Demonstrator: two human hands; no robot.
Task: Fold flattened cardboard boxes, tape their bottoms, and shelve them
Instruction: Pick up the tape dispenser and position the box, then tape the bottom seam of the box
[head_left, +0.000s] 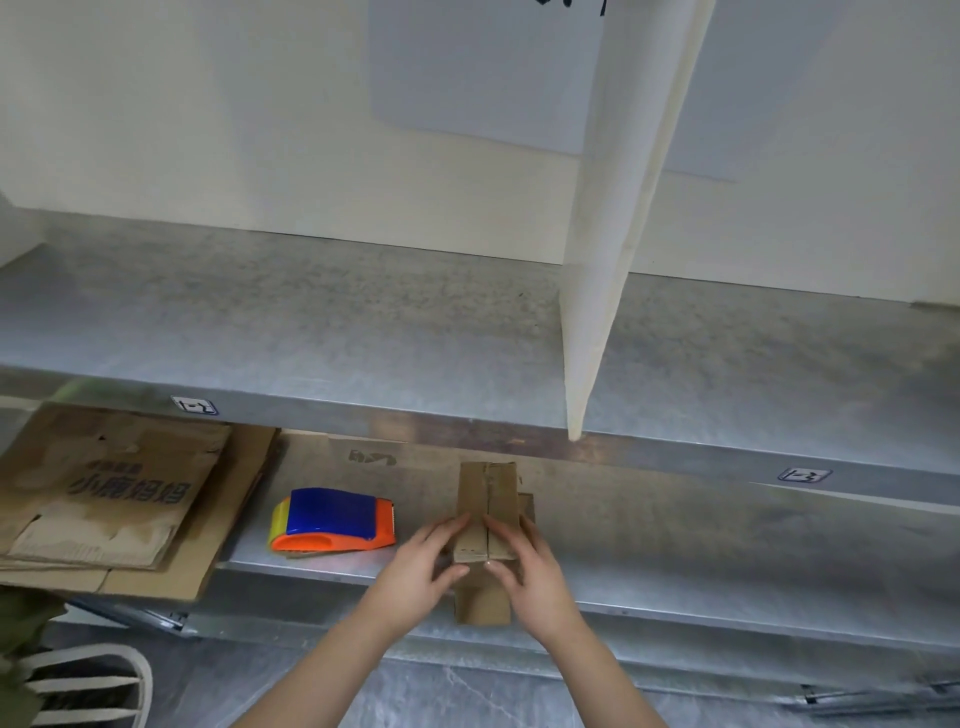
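A small brown cardboard box (487, 499) stands at the front edge of the lower metal shelf (675, 561), its two flaps folded shut with a seam down the middle. My left hand (423, 569) grips its left side, fingers on the left flap and thumb at the near edge. My right hand (524, 566) grips the right side in the same way. An orange and blue tape dispenser (332, 519) lies on the shelf to the left of the box, apart from both hands.
A stack of flattened cardboard boxes (109, 499) lies at the left end of the lower shelf. Above is a bare upper metal shelf (311, 332) with a white divider panel (613, 234). A white slatted basket (88, 686) sits on the floor at bottom left.
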